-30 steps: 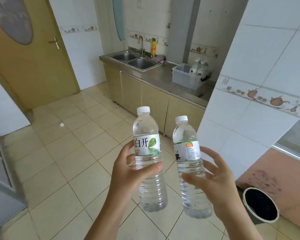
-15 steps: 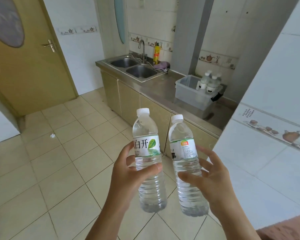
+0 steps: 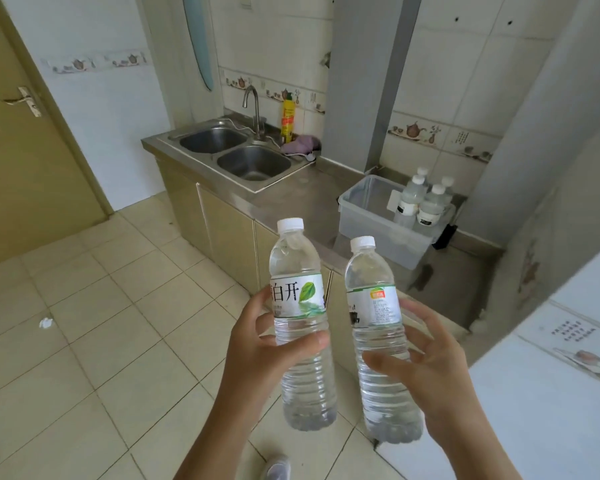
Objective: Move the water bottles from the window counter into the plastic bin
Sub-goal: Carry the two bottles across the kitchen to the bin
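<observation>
My left hand [image 3: 262, 355] grips a clear water bottle with a green-leaf label [image 3: 300, 306], held upright in front of me. My right hand [image 3: 430, 372] holds a second clear bottle with a white cap [image 3: 374, 306], also upright, just right of the first. Ahead on the steel counter stands the translucent plastic bin [image 3: 371, 233]. Several white-capped bottles [image 3: 421, 202] stand upright in its right end.
A double steel sink [image 3: 236, 150] with a faucet, a yellow bottle [image 3: 287, 116] and a purple cloth lies left of the bin. A tiled wall corner [image 3: 551, 393] juts in at my right. The tan door [image 3: 25, 140] is at far left, tiled floor between.
The view has moved forward and turned right toward the counter; the bin and sink are nearer and larger. Both hands still hold their bottles the same way.
</observation>
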`<state>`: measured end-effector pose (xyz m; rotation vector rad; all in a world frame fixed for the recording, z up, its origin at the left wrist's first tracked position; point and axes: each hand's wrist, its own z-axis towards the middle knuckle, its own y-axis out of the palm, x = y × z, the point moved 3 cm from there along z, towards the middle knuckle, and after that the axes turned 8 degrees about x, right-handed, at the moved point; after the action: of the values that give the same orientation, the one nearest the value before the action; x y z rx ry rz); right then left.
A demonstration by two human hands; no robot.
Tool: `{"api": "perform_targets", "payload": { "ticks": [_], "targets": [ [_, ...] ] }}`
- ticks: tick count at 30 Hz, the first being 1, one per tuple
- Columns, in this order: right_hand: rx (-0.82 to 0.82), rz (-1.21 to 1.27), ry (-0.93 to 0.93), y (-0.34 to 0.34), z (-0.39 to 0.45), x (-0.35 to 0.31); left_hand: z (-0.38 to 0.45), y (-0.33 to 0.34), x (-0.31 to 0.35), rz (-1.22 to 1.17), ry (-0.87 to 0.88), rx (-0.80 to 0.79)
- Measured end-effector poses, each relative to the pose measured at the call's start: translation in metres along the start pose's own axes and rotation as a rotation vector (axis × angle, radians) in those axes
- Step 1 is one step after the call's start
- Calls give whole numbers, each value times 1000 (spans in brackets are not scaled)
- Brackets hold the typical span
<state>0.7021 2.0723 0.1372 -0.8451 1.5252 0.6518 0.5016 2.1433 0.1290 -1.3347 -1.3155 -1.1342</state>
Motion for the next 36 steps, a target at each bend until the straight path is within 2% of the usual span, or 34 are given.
{"api": "perform_targets", "payload": {
  "ticks": [7,14,28,36],
  "targets": [
    [148,25,-33,41,111,-23,140,45,37,44,40,-188],
    [233,73,-27,45,208,-31,238,109,52,65,23,-249],
    [166,45,-48,45,413,-60,389,247,75,74,65,-221],
    [209,-67,-117,41,498,-75,482,314,71,74,132,-353]
  ]
}}
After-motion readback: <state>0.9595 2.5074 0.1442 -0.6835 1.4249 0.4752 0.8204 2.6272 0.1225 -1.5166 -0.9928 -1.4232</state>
